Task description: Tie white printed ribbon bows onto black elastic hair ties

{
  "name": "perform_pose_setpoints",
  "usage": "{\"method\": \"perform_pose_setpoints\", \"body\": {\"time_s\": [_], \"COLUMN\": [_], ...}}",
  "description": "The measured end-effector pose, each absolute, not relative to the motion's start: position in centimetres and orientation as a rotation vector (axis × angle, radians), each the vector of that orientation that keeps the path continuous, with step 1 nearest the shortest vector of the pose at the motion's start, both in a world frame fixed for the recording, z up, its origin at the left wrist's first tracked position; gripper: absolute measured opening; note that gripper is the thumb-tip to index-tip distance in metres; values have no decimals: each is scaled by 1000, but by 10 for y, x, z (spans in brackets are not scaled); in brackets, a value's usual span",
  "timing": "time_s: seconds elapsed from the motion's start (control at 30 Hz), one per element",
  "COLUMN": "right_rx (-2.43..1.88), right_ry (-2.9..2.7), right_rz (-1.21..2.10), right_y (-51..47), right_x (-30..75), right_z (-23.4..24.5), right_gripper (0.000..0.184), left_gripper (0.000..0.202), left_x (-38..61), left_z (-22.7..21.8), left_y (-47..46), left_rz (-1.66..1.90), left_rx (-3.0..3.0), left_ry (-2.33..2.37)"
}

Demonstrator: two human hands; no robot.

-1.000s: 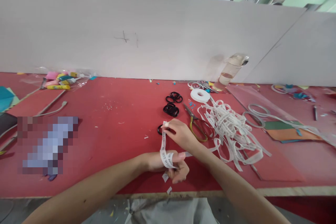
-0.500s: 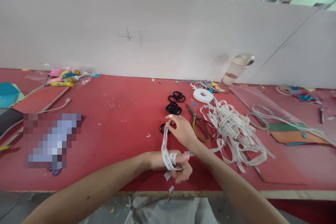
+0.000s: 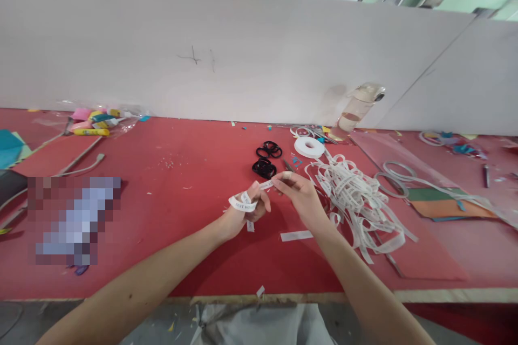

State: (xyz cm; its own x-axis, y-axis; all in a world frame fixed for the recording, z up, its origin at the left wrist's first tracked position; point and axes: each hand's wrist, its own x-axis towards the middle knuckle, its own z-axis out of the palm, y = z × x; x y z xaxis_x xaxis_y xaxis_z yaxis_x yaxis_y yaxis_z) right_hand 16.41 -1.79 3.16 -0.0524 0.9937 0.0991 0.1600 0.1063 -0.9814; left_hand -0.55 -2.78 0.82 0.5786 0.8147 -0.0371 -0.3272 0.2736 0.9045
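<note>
your right fingers (image 3: 285, 190) are pinched shut on the end of a printed white ribbon (image 3: 243, 206), pulling a short stretch of it out from your left fingers (image 3: 264, 204). the ribbon loops around your left hand near the thumb, and a short tail hangs just below those fingers. your left fingers are curled, but you can't tell whether they grip the ribbon too. just beyond your right fingertips lie the black bands (image 3: 264, 168) on the red desk (image 3: 194, 167), with the scissors (image 3: 288, 166) mostly hidden behind your right hand. farther past the fingers sits a white roll (image 3: 309, 147). to the right of your right fingers is a tangled heap of ribbon (image 3: 352, 188), and below them a flat strip (image 3: 297, 236) lies partly behind your forearm.
</note>
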Motion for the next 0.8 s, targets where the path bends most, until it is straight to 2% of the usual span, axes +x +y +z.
{"method": "perform_pose_setpoints", "body": {"time_s": [0.27,0.57,0.67,0.8], "right_rx": [-999,-1167,-1341,-1859], "right_ry": [-1029,-1194,-1474,-1863], "right_rz": [1413,1257,1008,86], "right_y": [-48,-56,-55,-50], "right_x": [154,152,171,211], "right_z": [36,38,34,21], "right_gripper": [24,27,30,26], "left_gripper": [62,44,46,47], "left_x": [-2,4,3,2], "left_z": [11,7,7,7], "left_y": [-27,-33,-34,-33], "left_rz": [827,999,995,968], "left_rx": [1156,1054,1046,1082], "left_ry": [632,707,767,769]}}
